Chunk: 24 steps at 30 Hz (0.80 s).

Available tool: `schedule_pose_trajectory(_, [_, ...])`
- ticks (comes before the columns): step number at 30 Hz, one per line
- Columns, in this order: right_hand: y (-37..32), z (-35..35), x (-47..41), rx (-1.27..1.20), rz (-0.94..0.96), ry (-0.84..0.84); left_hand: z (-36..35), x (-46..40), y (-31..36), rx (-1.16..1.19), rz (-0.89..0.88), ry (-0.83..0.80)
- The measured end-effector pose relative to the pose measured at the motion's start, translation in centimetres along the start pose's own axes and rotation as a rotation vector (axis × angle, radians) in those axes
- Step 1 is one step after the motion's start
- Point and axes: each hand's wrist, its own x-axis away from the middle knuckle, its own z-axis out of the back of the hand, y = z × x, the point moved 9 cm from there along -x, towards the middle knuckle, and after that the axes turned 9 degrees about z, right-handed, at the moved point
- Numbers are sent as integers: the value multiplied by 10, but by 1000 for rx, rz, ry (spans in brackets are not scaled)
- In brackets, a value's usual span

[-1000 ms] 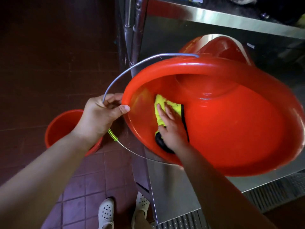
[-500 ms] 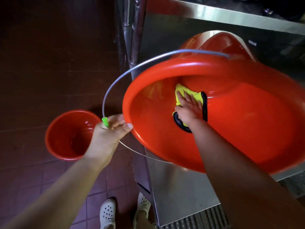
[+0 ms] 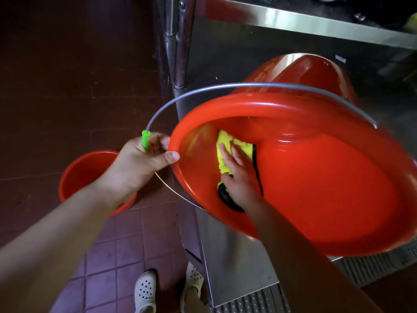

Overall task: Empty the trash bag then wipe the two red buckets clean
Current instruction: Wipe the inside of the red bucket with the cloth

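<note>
A large red bucket point(image 3: 316, 181) is tipped toward me, held up in front of a steel cabinet. My left hand point(image 3: 144, 163) grips its rim at the left, together with the wire handle point(image 3: 203, 91) and its green sleeve point(image 3: 145, 139). Inside the bucket my right hand point(image 3: 237, 177) presses a yellow cloth with black edging point(image 3: 225, 150) flat against the inner wall. A second, smaller red bucket point(image 3: 85, 172) stands upright on the floor at the left, partly hidden behind my left arm.
A steel cabinet point(image 3: 234, 256) with a shiny side panel reflects the bucket. Its metal legs point(image 3: 178, 41) rise behind. A floor grate point(image 3: 372, 269) runs at the lower right. Dark red floor tiles point(image 3: 108, 256) lie below, with my white perforated shoes point(image 3: 145, 292) on them.
My right hand slid the cloth along the inner wall, first up toward the bucket's bottom, then back left and down. The bucket has turned in my left hand, and the handle has swung.
</note>
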Motion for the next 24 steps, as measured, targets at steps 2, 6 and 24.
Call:
schedule_pose_trajectory(2, [33, 9, -15, 145, -57, -48, -6, -4, 13, -78, -10, -92])
schedule_pose_trajectory(6, [93, 22, -38, 351, -265, -140, -9, -9, 24, -84, -23, -130])
schedule_pose_trajectory(24, [-58, -30, 36, 43, 80, -13, -3, 3, -59, 225, 92, 123])
